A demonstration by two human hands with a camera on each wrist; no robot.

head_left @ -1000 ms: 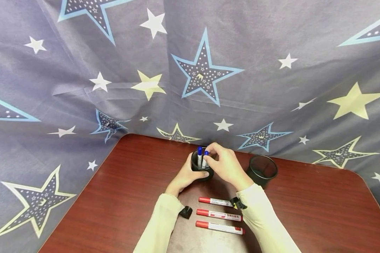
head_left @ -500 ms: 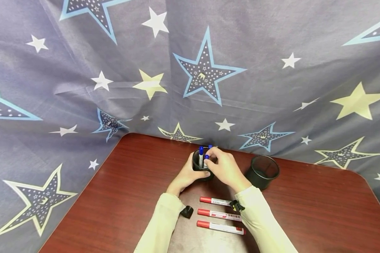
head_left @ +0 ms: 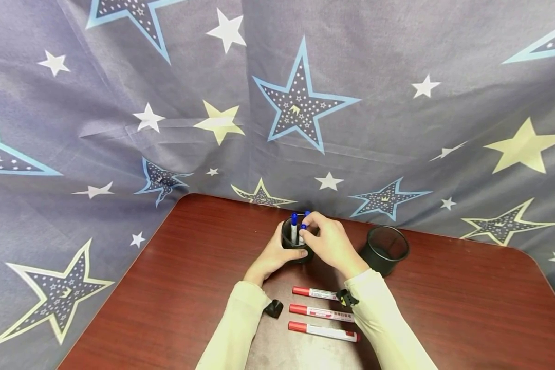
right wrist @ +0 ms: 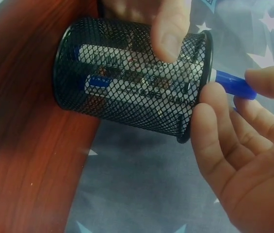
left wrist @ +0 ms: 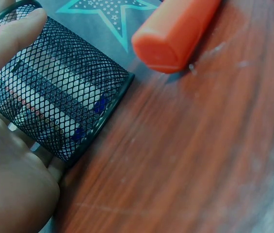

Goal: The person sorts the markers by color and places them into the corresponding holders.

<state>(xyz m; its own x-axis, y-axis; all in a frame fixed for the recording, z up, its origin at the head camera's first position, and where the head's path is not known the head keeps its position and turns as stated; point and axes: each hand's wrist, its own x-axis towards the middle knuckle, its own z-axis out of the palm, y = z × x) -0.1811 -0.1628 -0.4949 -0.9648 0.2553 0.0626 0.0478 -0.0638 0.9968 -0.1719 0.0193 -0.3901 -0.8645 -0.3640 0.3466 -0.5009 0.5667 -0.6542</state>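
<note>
Left hand curled round mesh pen cup near table's far edge; right hand pinches blue-capped marker, long axis near upright, cap up.

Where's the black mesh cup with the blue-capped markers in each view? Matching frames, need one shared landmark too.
Head: black mesh cup just right of centre, lower half, left of the second cup.
Left wrist: upper left, slanted in the image.
Right wrist: upper middle, sideways in the image, open end right.
Shared landmark: left hand, its thumb on the cup's wall.
</note>
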